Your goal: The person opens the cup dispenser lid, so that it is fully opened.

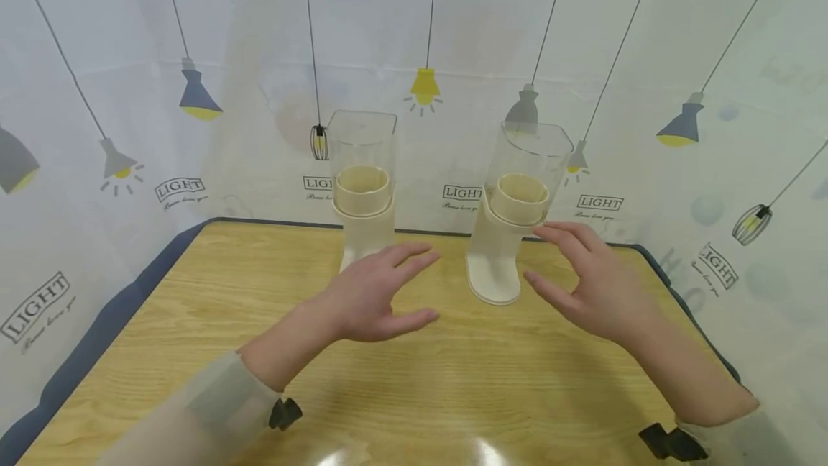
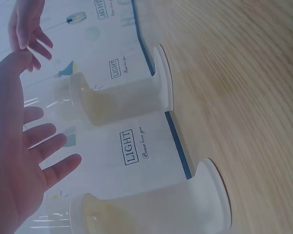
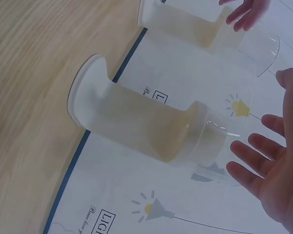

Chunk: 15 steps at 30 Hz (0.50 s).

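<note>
Two hands hold nothing: the left hand [image 1: 375,300] is spread wide, its thumb well away from the outstretched fingers, and the right hand [image 1: 601,293] is wide too, with its thumb apart from gently bent fingers. The left hand sits in front of the left dispenser [image 1: 365,225] in the head view and hides its foot; the left wrist view shows its fingers clear of that dispenser. The right hand is just beside the right dispenser [image 1: 501,236], on its right side, with the fingertips close to its middle; whether they touch it I cannot tell. Both dispensers stand upright toward the far side of the table [image 1: 414,394], one left and one right, well apart from each other. Each has a pale stand, a cream ring at mid-height and a clear tube on top; the right one's rounded foot shows fully, pointing to the near side. Nearer, a pale left sleeve [image 1: 220,394] and right sleeve [image 1: 744,444] cover the forearms, with small dark pieces [image 1: 285,414] at the cuffs. A dark blue border [image 1: 291,222] runs along the table's far edge, and behind it hangs a white sheet [image 1: 369,13] printed with hanging lamps and the word LIGHT.
</note>
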{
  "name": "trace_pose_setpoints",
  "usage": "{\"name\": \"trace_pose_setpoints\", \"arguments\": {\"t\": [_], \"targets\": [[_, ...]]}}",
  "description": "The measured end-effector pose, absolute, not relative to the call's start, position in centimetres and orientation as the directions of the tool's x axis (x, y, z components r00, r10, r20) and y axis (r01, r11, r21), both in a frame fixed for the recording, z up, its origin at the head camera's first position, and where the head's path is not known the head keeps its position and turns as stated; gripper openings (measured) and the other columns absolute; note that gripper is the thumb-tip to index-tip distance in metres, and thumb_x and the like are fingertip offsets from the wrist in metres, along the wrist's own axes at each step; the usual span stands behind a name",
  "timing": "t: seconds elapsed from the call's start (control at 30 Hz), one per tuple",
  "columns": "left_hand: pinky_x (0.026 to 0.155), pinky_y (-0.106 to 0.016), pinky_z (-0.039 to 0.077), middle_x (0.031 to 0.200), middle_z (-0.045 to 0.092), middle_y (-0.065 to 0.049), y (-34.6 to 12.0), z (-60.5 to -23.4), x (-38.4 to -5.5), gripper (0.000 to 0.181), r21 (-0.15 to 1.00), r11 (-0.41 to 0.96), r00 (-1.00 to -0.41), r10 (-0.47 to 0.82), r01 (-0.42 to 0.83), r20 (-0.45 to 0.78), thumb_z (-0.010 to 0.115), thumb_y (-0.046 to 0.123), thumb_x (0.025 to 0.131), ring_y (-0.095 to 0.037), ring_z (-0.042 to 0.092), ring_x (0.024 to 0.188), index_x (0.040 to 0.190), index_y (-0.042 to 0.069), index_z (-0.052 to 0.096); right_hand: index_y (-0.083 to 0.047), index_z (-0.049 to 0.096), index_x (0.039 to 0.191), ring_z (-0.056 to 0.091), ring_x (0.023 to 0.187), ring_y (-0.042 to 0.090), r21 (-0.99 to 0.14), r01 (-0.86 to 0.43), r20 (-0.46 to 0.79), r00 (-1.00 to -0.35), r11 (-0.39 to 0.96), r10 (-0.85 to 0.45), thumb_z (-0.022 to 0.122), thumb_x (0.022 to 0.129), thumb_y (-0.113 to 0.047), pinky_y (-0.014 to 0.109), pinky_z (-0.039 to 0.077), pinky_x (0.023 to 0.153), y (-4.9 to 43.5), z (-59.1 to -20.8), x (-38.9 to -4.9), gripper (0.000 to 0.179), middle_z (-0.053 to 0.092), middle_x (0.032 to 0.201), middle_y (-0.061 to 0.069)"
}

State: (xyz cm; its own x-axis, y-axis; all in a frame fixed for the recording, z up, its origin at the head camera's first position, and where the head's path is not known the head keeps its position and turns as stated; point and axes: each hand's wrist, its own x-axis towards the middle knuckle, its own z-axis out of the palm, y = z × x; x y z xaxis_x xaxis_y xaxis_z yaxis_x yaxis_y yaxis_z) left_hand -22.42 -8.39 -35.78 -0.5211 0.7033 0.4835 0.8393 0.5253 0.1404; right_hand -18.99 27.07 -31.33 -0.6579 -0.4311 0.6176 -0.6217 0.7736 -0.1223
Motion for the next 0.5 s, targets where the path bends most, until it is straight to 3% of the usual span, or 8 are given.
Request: {"name": "trace_pose_setpoints", "arguments": {"t": [0.17, 0.37, 0.5], "targets": [[0.116, -0.048, 0.056, 0.158, 0.06, -0.013, -7.5, -35.7, -22.8, 0.078, 0.181, 0.498, -0.516, 0.7, 0.848, 0.493, 0.076, 0.049, 0.099, -0.031, 0.063, 0.143, 0.162, 0.008, 0.053, -0.009, 0.065, 0.146, 0.072, 0.112, 0.043, -0.128, -0.577, 0.671, -0.65, 0.806, -0.358, 0.085, 0.09, -0.022, 0.061, 0.06, 0.07, 27.5, -29.9, -19.6, 0.061, 0.066, 0.143, 0.018], [0.116, -0.046, 0.055, 0.159, 0.059, -0.011, -6.2, -35.2, -23.2, 0.075, 0.241, 0.485, -0.537, 0.688, 0.841, 0.488, 0.075, 0.047, 0.101, -0.029, 0.061, 0.145, 0.161, 0.008, 0.053, -0.005, 0.062, 0.148, 0.061, 0.132, 0.048, -0.218, -0.522, 0.684, -0.684, 0.824, -0.252, 0.084, 0.092, -0.024, 0.069, 0.057, 0.085, 27.1, -27.6, -21.1, 0.063, 0.057, 0.15, 0.026], [0.114, -0.046, 0.057, 0.161, 0.056, -0.008, -5.3, -34.6, -23.5, 0.073, 0.298, 0.464, -0.551, 0.681, 0.834, 0.483, 0.074, 0.045, 0.102, -0.027, 0.061, 0.144, 0.162, 0.01, 0.052, -0.007, 0.055, 0.154, 0.057, 0.134, 0.054, -0.274, -0.455, 0.648, -0.738, 0.847, -0.187, 0.082, 0.094, -0.031, 0.074, 0.054, 0.092, 26.8, -26.3, -22.4, 0.07, 0.045, 0.16, 0.029]]}}
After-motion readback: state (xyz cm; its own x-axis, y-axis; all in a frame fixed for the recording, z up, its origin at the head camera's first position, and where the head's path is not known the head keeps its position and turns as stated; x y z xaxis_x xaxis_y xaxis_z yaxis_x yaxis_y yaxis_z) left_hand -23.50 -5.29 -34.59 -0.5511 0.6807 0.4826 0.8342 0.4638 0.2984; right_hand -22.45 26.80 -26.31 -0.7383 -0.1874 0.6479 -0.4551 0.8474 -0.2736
